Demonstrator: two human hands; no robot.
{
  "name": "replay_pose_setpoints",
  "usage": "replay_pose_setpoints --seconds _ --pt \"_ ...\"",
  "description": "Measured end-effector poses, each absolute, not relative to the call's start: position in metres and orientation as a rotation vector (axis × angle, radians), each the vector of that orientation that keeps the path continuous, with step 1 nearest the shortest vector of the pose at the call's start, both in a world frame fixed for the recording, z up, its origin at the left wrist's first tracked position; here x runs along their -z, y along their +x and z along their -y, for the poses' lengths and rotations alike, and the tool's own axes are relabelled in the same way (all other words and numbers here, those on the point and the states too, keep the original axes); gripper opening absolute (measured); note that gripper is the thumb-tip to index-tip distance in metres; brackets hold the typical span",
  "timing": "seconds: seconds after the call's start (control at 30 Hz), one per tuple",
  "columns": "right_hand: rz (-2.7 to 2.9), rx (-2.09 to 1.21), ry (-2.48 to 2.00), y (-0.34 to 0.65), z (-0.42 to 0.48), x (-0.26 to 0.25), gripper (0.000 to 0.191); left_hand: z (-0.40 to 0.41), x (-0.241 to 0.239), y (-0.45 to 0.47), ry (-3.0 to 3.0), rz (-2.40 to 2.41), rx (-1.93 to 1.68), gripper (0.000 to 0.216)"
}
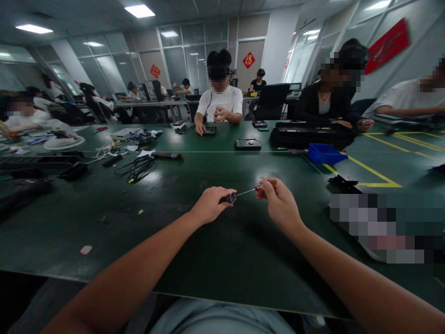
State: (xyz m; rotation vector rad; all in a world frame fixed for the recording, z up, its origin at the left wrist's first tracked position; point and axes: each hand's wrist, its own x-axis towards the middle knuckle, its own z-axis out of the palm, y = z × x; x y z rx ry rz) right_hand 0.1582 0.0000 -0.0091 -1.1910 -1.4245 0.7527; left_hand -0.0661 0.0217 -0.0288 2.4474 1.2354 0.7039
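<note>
Left hand [210,204] had its fingers pinched around a short dark cylinder [227,199], open end facing right, above the bench [225,264]. Right hand [281,204] had its fingers closed on a screwdriver [246,191], tip at that open end, contact unclear. Blue tray [327,154] sat farther off, right; black cables [139,168] left.
</note>
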Motion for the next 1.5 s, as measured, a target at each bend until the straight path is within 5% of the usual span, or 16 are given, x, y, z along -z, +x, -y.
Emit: replay_pose_setpoints --seconds 0.8,1.27,1.5 --pt "1.774 -0.492 -1.233 0.158 0.007 0.001 0.018 -0.023 0.033 -0.062 2.455 -1.183 -0.607 0.042" --pt "1.681 -0.447 -1.250 0.162 0.006 0.000 0.019 -0.030 0.012 -0.079 1.551 -1.135 -1.038 0.034" --pt "1.660 -0.461 -1.236 0.162 0.009 -0.003 0.020 -0.025 -0.009 -0.074 1.409 -1.082 -0.883 0.036"
